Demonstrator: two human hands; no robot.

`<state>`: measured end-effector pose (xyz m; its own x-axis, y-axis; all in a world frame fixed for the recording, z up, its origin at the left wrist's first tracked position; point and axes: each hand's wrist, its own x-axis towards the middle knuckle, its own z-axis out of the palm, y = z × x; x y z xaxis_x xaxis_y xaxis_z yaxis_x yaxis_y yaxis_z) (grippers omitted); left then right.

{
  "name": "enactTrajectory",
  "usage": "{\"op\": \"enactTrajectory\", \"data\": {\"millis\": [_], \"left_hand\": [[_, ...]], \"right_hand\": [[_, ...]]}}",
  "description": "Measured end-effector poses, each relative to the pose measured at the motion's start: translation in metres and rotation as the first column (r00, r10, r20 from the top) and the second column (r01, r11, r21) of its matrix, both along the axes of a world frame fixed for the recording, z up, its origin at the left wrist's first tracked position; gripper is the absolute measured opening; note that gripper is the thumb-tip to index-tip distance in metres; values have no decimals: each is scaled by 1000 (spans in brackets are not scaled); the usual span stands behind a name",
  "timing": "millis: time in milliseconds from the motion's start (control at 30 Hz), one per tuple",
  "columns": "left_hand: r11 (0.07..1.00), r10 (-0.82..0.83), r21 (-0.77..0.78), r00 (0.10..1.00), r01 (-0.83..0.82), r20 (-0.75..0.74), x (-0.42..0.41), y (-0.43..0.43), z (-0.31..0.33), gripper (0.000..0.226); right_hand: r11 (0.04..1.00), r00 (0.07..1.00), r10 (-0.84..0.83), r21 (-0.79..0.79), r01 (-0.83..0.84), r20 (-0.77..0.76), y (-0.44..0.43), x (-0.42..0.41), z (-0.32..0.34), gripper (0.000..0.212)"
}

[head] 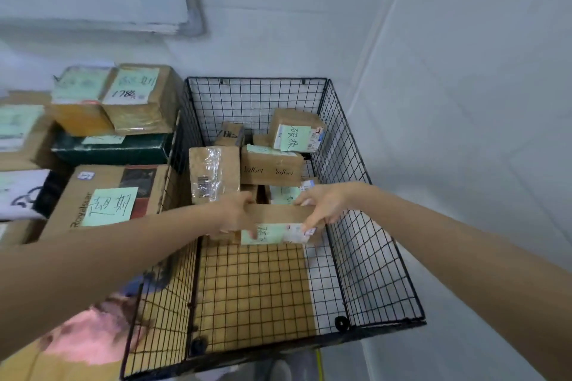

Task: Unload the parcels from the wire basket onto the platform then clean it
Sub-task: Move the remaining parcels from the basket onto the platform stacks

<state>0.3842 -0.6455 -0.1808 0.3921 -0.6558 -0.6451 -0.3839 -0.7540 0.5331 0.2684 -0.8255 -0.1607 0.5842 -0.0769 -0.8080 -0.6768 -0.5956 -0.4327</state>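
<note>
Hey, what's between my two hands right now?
Head view: a brown parcel with a green note, gripped by left hand and right hand.

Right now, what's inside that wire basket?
At the far end of the wire basket, parcels are piled: a plastic-wrapped parcel, a green-noted box. The left hand and right hand hold another parcel. A cardboard sheet shows at the near bottom. Anything under the pile is hidden.
</note>
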Motion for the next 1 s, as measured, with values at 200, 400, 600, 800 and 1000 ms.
{"op": "enactTrajectory", "data": {"millis": [200, 400, 600, 800, 1000], "left_hand": [[926, 135, -376, 953, -24, 270, 24, 0, 45, 62], [718, 306, -691, 928, -80, 211, 38, 7, 96, 53], [568, 376, -822, 896, -21, 237, 49, 15, 140, 57], [580, 294, -801, 878, 151, 378, 31, 38, 162, 62], [488, 372, -866, 872, 109, 319, 16, 56, 169, 57]], "right_hand": [[977, 945, 35, -210, 37, 326, -24, 1, 57, 79], [955, 774, 4, -232, 184, 633, -37, 2, 103, 80], [949, 577, -59, -133, 285, 815, -42, 8, 161, 74], [970, 466, -17, -99, 224, 885, -35, 9, 221, 78], [977, 309, 7, -72, 201, 951, -14, 22, 240, 69]]}}
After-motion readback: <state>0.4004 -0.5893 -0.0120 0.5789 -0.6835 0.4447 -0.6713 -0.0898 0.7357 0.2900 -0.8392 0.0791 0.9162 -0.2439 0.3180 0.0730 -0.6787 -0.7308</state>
